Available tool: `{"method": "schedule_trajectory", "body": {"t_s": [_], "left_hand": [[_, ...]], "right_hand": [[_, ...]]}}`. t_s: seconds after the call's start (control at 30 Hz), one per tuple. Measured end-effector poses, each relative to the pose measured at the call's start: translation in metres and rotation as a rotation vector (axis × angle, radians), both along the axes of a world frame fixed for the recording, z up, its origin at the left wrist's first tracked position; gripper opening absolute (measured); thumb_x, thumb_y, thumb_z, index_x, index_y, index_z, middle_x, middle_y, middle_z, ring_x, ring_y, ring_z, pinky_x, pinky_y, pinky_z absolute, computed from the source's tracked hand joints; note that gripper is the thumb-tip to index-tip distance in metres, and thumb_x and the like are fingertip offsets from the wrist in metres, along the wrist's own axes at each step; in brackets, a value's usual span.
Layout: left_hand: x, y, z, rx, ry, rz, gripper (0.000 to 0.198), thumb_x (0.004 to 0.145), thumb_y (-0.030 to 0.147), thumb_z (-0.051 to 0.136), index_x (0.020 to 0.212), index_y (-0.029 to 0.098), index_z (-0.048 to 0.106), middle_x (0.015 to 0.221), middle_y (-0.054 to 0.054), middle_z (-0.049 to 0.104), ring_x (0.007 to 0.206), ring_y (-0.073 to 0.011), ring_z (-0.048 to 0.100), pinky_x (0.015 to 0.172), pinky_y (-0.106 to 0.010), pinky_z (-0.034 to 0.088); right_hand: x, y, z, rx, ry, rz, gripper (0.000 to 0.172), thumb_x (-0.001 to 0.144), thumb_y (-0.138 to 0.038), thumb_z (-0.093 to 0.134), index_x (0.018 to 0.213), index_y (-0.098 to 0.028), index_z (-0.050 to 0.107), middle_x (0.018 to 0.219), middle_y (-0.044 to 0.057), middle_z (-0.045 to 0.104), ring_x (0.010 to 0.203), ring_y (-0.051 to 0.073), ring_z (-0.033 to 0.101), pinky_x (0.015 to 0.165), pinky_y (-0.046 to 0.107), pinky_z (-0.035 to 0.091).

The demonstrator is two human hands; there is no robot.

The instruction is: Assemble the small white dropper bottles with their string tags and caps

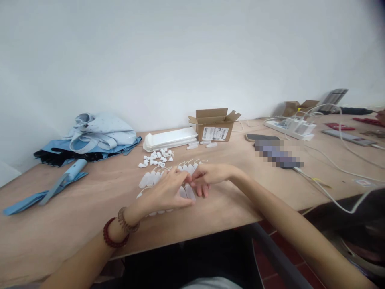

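Observation:
My left hand point(167, 193), with bead bracelets at the wrist, rests on a row of small white plastic pieces point(150, 178) on the wooden table point(90, 208), fingers curled over them. My right hand point(209, 176) meets it from the right, fingers pinched on one white piece point(189, 192). A pile of small white caps point(158, 157) lies just behind the row.
An open cardboard box point(214, 125) and a stack of white flat bags point(170, 138) stand at the back. Blue cloth and an umbrella point(90, 138) lie far left. A phone point(261, 137), power strip point(293, 127) and cables point(331, 164) fill the right side.

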State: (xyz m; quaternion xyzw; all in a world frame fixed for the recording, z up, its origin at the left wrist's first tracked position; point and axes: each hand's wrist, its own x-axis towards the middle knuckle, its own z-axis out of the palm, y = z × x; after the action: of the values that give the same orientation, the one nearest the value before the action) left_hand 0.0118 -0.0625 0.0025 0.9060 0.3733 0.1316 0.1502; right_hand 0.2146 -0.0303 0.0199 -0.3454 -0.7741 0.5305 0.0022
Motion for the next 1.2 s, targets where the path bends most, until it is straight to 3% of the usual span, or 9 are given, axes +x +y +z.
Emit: {"method": "schedule_trajectory", "body": {"t_s": [0.13,0.23,0.33,0.4,0.47,0.53,0.8,1.03,1.2], "left_hand": [[0.0,0.003,0.0,0.02,-0.041,-0.014,0.04,0.067,0.044,0.071,0.099,0.024,0.059,0.1,-0.004,0.059,0.095,-0.0243,0.051,0.079,-0.035,0.041],[0.0,0.008,0.003,0.071,-0.145,0.06,0.032,0.074,0.045,0.065,0.096,0.022,0.061,0.097,-0.004,0.063,0.093,-0.0234,0.054,0.081,-0.036,0.042],[-0.004,0.018,0.007,0.16,-0.254,0.209,0.016,0.082,0.035,0.056,0.086,0.021,0.061,0.091,-0.003,0.066,0.089,-0.0218,0.057,0.08,-0.035,0.044],[-0.01,0.029,0.006,0.2,-0.274,0.284,0.012,0.081,0.03,0.054,0.082,0.021,0.062,0.089,-0.003,0.067,0.089,-0.0224,0.059,0.08,-0.035,0.044],[-0.017,0.04,0.004,0.217,-0.276,0.357,0.01,0.079,0.026,0.054,0.081,0.021,0.063,0.089,-0.004,0.069,0.091,-0.0233,0.06,0.082,-0.036,0.045],[-0.024,0.051,-0.001,0.223,-0.267,0.412,0.012,0.078,0.024,0.052,0.08,0.02,0.063,0.089,-0.004,0.07,0.091,-0.0238,0.061,0.083,-0.036,0.045],[-0.043,0.077,-0.017,0.253,-0.194,0.517,0.019,0.077,0.023,0.049,0.083,0.018,0.066,0.091,-0.007,0.071,0.093,-0.0251,0.061,0.082,-0.037,0.046],[-0.042,0.107,-0.015,0.248,-0.14,0.466,0.023,0.076,0.019,0.049,0.087,0.018,0.07,0.099,-0.01,0.071,0.098,-0.0268,0.062,0.09,-0.04,0.044],[-0.038,0.128,-0.006,0.352,-0.005,0.458,0.031,0.076,0.016,0.046,0.093,0.015,0.071,0.098,-0.012,0.071,0.099,-0.0298,0.059,0.091,-0.042,0.043]], "right_hand": [[0.004,0.004,0.001,-0.021,0.043,0.049,0.023,0.086,-0.029,0.05,0.082,-0.01,0.063,0.073,0.006,0.069,0.057,0.01,0.063,0.057,0.021,0.047],[0.008,0.015,-0.001,0.09,0.085,-0.141,0.022,0.086,-0.029,0.051,0.088,-0.011,0.063,0.067,0.004,0.067,0.047,0.01,0.057,0.05,0.021,0.044],[0.018,0.037,-0.011,0.489,0.107,-0.54,0.024,0.087,-0.026,0.046,0.078,-0.012,0.063,0.061,0.004,0.065,0.042,0.009,0.051,0.048,0.023,0.042],[0.03,0.056,-0.023,0.806,0.012,-0.746,0.022,0.085,-0.019,0.046,0.072,-0.012,0.062,0.068,0.007,0.067,0.056,0.013,0.058,0.059,0.024,0.044],[0.045,0.073,-0.036,1.018,-0.108,-0.859,0.017,0.082,-0.013,0.048,0.082,-0.013,0.064,0.085,0.01,0.069,0.079,0.019,0.062,0.072,0.027,0.044],[0.058,0.088,-0.048,1.1,-0.222,-0.864,0.023,0.081,-0.009,0.045,0.095,-0.011,0.064,0.1,0.014,0.066,0.094,0.022,0.059,0.08,0.029,0.043],[0.074,0.107,-0.069,1.072,-0.39,-0.746,0.042,0.082,-0.014,0.049,0.124,-0.007,0.051,0.124,0.018,0.056,0.112,0.027,0.051,0.092,0.031,0.039],[0.072,0.105,-0.068,1.061,-0.434,-0.78,0.036,0.084,-0.012,0.044,0.118,-0.01,0.055,0.117,0.017,0.056,0.106,0.027,0.052,0.091,0.033,0.038],[0.072,0.104,-0.07,1.028,-0.484,-0.843,0.034,0.086,-0.014,0.044,0.117,-0.009,0.056,0.112,0.02,0.052,0.106,0.028,0.049,0.088,0.034,0.038]]}}
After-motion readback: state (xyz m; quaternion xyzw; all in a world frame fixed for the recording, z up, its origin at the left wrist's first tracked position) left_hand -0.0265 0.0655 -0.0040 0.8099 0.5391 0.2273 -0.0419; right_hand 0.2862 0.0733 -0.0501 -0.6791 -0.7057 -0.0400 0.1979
